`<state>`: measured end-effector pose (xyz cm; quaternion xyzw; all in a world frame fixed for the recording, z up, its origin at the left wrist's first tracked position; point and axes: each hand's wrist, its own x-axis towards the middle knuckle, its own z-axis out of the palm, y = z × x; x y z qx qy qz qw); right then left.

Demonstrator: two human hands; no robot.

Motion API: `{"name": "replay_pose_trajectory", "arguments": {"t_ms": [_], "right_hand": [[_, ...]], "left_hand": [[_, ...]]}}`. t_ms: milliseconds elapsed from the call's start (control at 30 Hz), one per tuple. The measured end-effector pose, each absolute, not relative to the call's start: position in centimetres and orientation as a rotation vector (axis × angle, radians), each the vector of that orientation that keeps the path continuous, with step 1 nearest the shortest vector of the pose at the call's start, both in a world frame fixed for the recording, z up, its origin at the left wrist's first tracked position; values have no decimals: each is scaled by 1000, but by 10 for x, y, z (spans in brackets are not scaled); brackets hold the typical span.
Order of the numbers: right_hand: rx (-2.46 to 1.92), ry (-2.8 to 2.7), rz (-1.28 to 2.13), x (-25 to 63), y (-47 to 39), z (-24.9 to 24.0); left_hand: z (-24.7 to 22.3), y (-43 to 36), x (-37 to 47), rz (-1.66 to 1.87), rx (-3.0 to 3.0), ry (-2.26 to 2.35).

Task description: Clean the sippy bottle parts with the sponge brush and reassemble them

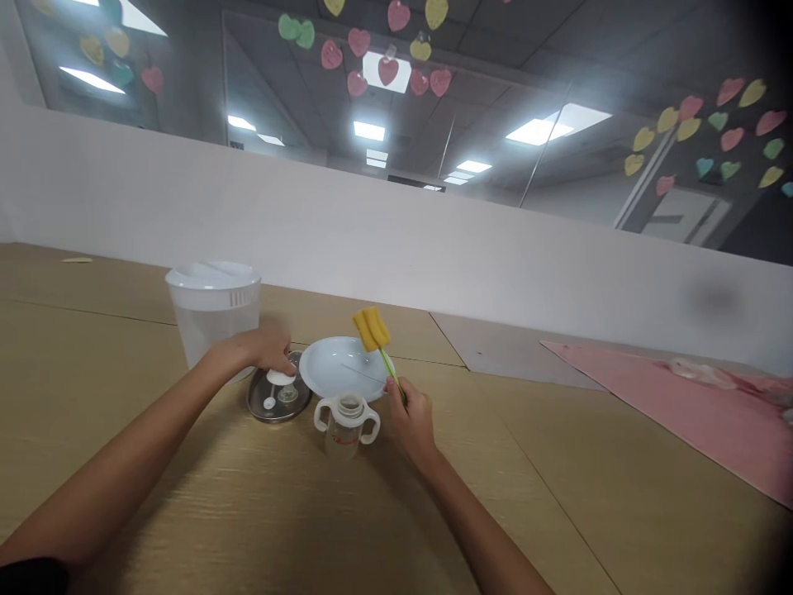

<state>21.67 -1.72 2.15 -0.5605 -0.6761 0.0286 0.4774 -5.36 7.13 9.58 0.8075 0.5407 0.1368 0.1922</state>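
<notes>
The right hand point(412, 420) is closed around the thin green handle of a sponge brush point(372, 329), its yellow foam head ridged and blocky, held raised over the near right edge of the bowl. The left hand point(271, 349) reaches down over a round metal tray point(257, 406), fingertips at a smooth white disc point(282, 378); whether they pinch it or only touch it, I cannot tell. On the tray lie a small white round piece point(268, 403) and a clear, rounded piece point(287, 394).

Just right of the tray sits a glossy white bowl point(322, 372), wide and shallow, with a thin line across its inside that is too faint to identify. Nearer the wearer, a clear bottle point(343, 436) stands upright and open-mouthed on the wood-grained table point(248, 512), with a white two-handled collar point(333, 406) and blurred red print. Behind the left forearm is a translucent white bucket point(214, 322), slotted below its rim, its lower part partly covered by the arm.

Farther right, a flat pink sheet point(694, 413) carries crumpled clear plastic point(703, 373) and runs out of view. Above the white wall point(372, 231), heart-shaped notes point(398, 15) dot reflective glass; the picture's right corners are dark.
</notes>
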Motion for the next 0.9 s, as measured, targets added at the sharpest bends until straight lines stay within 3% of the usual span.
{"name": "replay_pose_trajectory", "arguments": {"t_ms": [233,667,900], "right_hand": [[-1380,-1679,42,217,-17,22],[-1398,-1712,11,217,-17,20],[-1403,-1720,-8,216,-16,20]], "left_hand": [[78,81,-49,316,2295,1430],[89,72,-52,459,2153,1483],[95,75,-56,-25,2369,1589]]}}
